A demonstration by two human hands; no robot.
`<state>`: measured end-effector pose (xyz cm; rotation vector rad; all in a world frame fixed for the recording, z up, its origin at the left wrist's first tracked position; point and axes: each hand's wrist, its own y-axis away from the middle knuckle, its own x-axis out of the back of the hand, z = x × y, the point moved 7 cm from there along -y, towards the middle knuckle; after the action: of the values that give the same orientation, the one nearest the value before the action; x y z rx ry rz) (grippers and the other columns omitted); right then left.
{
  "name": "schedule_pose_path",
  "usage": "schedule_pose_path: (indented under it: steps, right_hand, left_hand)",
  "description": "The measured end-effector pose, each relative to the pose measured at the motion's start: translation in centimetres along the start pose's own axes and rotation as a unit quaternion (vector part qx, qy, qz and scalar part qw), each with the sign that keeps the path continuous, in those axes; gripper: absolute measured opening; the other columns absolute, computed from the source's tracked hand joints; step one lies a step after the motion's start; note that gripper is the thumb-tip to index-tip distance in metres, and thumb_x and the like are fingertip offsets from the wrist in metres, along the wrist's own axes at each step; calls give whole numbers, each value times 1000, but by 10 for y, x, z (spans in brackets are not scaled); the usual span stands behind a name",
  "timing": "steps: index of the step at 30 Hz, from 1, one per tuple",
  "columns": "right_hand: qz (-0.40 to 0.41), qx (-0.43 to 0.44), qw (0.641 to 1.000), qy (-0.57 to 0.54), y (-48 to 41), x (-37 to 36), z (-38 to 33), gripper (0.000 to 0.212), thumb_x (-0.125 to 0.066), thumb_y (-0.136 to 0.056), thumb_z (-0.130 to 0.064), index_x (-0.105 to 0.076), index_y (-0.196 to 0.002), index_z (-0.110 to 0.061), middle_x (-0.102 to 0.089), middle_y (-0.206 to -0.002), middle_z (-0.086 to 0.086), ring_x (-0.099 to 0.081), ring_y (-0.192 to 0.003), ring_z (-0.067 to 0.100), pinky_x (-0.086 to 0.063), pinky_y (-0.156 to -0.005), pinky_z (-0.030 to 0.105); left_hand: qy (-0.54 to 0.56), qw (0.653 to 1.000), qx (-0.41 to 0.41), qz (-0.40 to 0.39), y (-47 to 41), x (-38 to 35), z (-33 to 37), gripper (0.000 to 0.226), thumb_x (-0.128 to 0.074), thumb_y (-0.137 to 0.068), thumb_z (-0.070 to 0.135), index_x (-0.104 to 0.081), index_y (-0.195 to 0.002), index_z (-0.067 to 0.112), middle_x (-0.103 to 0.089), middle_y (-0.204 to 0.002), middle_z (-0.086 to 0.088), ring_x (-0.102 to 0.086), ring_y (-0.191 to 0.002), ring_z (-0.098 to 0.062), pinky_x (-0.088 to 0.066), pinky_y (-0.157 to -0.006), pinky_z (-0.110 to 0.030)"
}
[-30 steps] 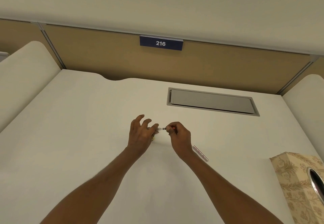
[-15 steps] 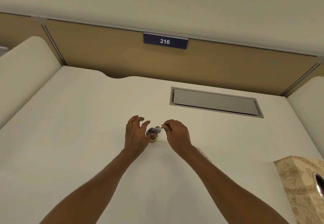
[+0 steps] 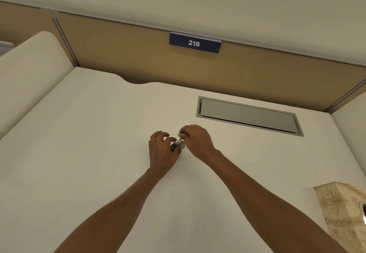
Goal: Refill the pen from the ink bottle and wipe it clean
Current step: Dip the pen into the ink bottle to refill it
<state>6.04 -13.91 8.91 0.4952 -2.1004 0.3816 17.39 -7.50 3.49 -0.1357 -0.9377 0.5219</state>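
Ink bottle [image 3: 175, 147] stands open on a pale desk [image 3: 89, 144], gripped at its side by the left hand [image 3: 161, 152], whose upper fingers fan loose above it; what the bottle holds is too dark and small to judge. The right hand [image 3: 196, 141] pinches a slim clear pen part [image 3: 179, 140] at its upper end, the lower tip angled down into the bottle's mouth. A patterned tissue box [image 3: 344, 211] is cut off at the right edge.
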Motion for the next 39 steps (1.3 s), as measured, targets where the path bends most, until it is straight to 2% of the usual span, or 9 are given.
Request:
schedule_pose_path:
  steps: [3,6,9,15,19,23,26,29,39]
  right_hand:
    - [-11,-49,996,-68,-1,-1,9,20,-62,-87,-24,-67,-104,-15,-68,-92,2,-60,-87,15,-46,-79,25]
    - [-22,-70,991,-116,-1,-2,12,20,-67,-83,-21,-67,-103,-15,-64,-83,-3,-59,-77,11,-41,-67,7]
    - [-26,-71,989,-127,-2,-3,12,17,-71,-80,-16,-69,-96,-12,-63,-77,-4,-58,-69,8,-39,-59,1]
    - [-31,-56,989,-133,-8,-3,9,13,-73,-77,-17,-72,-89,-12,-67,-73,-2,-58,-64,1,-42,-63,5]
    - [-30,-47,987,-148,-10,-1,5,13,-68,-83,-21,-73,-89,-11,-69,-76,-4,-62,-69,8,-50,-72,23]
    - [-27,-54,996,-62,-14,2,9,25,-65,-84,-36,-69,-81,-11,-60,-64,-7,-52,-61,6,-37,-58,17]
    - [-32,-42,999,-4,-17,2,9,31,-61,-87,-40,-69,-82,-10,-65,-71,1,-54,-65,14,-40,-60,24]
    - [-36,-35,999,-2,-19,1,9,28,-61,-88,-36,-70,-84,-10,-67,-75,4,-56,-70,17,-42,-63,27]
    - [-58,4,998,-14,-20,-1,4,18,-61,-89,-24,-71,-87,-9,-71,-85,5,-55,-74,12,-36,-63,18]
  left_hand:
    - [28,999,25,18,3,-1,-2,24,-69,-67,38,-70,-78,16,-62,-97,-5,-51,-106,-27,-39,-81,-38]
    - [49,997,47,30,5,-3,-4,24,-66,-70,40,-69,-76,18,-62,-96,-5,-51,-104,-26,-37,-81,-35]
    - [80,993,80,39,6,-4,-7,19,-72,-68,37,-70,-76,20,-62,-96,-5,-51,-103,-22,-35,-82,-32]
    - [102,988,107,39,8,-4,-7,13,-76,-69,32,-70,-74,21,-62,-95,-4,-51,-104,-23,-29,-83,-30]
    - [99,987,122,31,7,-5,-7,11,-77,-70,28,-71,-74,20,-62,-95,-2,-50,-104,-22,-27,-82,-30]
    - [94,987,127,31,7,-5,-8,10,-78,-70,24,-71,-75,20,-62,-95,-1,-50,-104,-22,-26,-82,-28]
    - [94,987,124,36,6,-4,-7,11,-79,-70,24,-72,-76,19,-62,-95,-1,-50,-103,-22,-26,-81,-29]
    - [91,987,121,43,5,-3,-7,11,-80,-69,22,-72,-76,19,-63,-92,-1,-51,-102,-22,-26,-80,-28]
    - [84,989,112,40,6,-2,-6,10,-79,-69,20,-73,-76,17,-64,-90,-1,-51,-99,-21,-24,-77,-27]
